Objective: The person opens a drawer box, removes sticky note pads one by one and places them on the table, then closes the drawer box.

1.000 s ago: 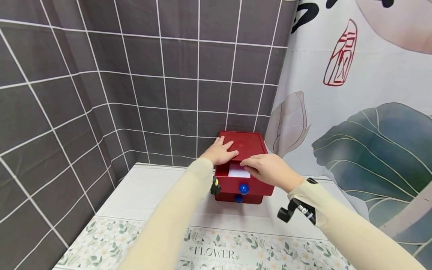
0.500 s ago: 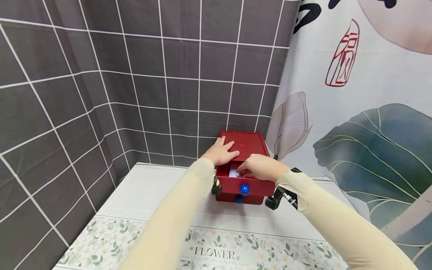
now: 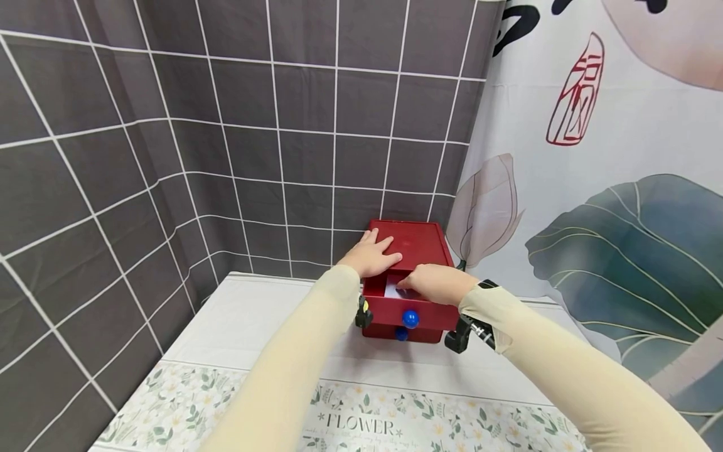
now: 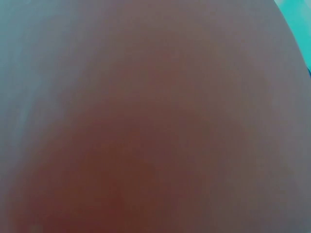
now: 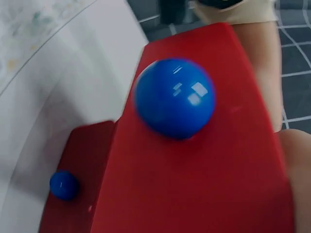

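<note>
A small red two-drawer box (image 3: 418,242) stands at the back of the table, its upper drawer (image 3: 384,309) pulled out. My left hand (image 3: 369,255) rests on the box's top at the left edge, fingers spread. Over the drawer's right side, my right hand (image 3: 437,282) reaches in, its fingertips by a flat white piece (image 3: 391,287) inside. Most of the right fingers are hidden, so any grip is unclear. The right wrist view has the drawer front (image 5: 194,179) and its round blue knob (image 5: 175,99) close up. The left wrist view is only a reddish blur.
Below is the lower drawer (image 3: 375,331) with a second blue knob (image 3: 401,334). The white table cover (image 3: 271,314) has a flowered front band (image 3: 186,402). Behind hang a dark gridded curtain (image 3: 254,150) and a printed white cloth (image 3: 525,125).
My right hand has moved from above the drawer's front down and into it, covering more of the white piece. The left hand stays on the box's top.
</note>
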A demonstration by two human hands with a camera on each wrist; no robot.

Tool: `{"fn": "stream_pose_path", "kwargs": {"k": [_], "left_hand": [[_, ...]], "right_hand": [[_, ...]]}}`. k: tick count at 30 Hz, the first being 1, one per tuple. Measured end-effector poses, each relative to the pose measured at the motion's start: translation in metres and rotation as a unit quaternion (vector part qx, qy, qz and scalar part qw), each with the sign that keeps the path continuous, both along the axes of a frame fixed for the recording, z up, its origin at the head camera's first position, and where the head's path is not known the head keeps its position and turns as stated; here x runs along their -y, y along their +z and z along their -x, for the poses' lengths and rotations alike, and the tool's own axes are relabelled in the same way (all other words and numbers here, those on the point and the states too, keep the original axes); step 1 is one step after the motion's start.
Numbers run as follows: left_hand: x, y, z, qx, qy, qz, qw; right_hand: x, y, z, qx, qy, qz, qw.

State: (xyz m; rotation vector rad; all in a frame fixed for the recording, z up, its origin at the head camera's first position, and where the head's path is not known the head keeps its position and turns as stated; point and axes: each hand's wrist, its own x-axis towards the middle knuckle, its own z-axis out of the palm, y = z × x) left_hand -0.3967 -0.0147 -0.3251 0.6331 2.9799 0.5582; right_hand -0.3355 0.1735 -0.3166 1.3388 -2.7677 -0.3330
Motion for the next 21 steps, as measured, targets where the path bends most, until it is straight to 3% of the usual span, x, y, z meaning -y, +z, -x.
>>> {"fn": "stream_pose_path", "kwargs": {"k": [7, 16, 21], "left_hand": [[-0.0005, -0.0013, 0.0014, -0.003, 0.000, -0.001, 1.0000], [-0.0013, -0.0030, 0.0039, -0.005, 0.003, -0.001, 1.0000], [-0.0016, -0.0036, 0.0037, -0.004, 0.005, 0.000, 1.0000]], "right_hand": [[-0.0001, -0.0028, 0.0014, -0.070, 0.023, -0.059, 0.9956], [0.0000, -0.0011, -0.0022, -0.055, 0.003, -0.034, 0.9979], [-0.0003, -0.0011, -0.0013, -0.057, 0.020, -0.028, 0.9978]]}}
